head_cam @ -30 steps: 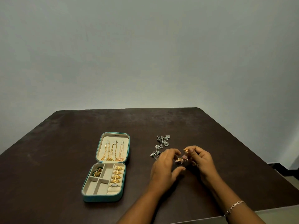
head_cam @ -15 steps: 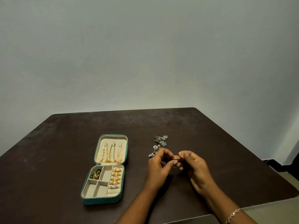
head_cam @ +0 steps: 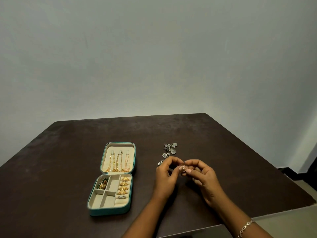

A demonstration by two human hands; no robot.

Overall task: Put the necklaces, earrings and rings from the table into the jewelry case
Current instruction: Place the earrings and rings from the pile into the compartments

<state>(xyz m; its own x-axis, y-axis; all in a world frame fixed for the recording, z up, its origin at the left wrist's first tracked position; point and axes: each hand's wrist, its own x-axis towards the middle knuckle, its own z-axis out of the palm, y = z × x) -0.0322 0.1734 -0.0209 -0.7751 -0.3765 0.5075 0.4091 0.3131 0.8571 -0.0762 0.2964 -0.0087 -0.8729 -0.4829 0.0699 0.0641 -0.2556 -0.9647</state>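
An open teal jewelry case lies on the dark table. Its lid holds three gold necklaces. Its tray holds several gold rings in the right slot and a gold-green earring in the top left compartment. My left hand and my right hand meet above the table, right of the case. Together their fingertips pinch a small gold earring. Several silver earrings lie on the table just behind my left hand.
The table's front edge runs below my forearms, and its right edge falls away to the floor. A plain wall stands behind the table. A bracelet circles my right wrist.
Both hands have drawn closer together and lifted a little. The gold earring now sits between the fingertips of both hands. The view has shifted slightly to the right.
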